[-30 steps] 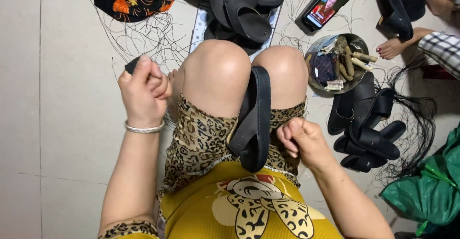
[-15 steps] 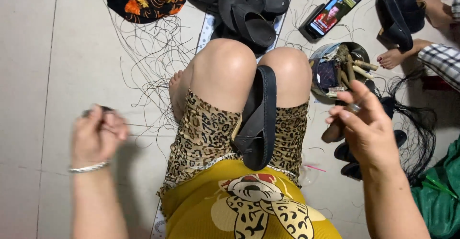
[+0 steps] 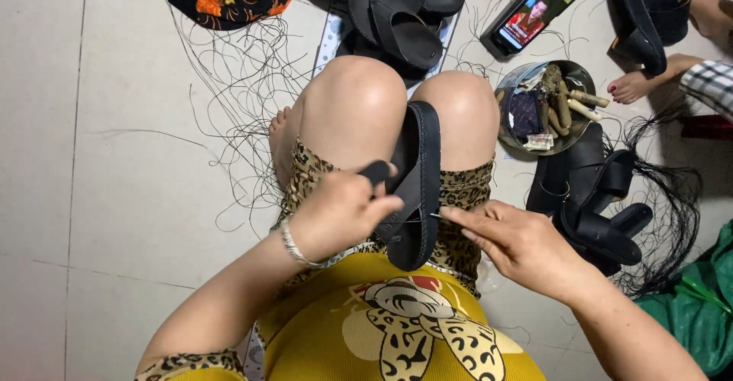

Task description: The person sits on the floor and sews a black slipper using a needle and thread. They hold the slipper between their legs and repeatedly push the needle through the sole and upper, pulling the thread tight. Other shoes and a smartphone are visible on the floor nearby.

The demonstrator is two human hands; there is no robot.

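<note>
The left hand [image 3: 343, 209] is gripping a short black tool handle [image 3: 376, 172] in closed fingers against the black sandal [image 3: 418, 182], which is standing on edge between the knees. The right hand [image 3: 519, 243] is pinching a thin needle [image 3: 437, 214] at the sandal's side. A round metal bowl [image 3: 513, 138] is sitting at two o'clock, loose black threads [image 3: 229, 91] at ten o'clock.

black sandal [image 3: 418, 182], leopard-print shorts [image 3: 466, 190], yellow shirt [image 3: 328, 327]

One head-worn camera looks steeply down, close over the lap and floor [image 3: 92, 198].
</note>
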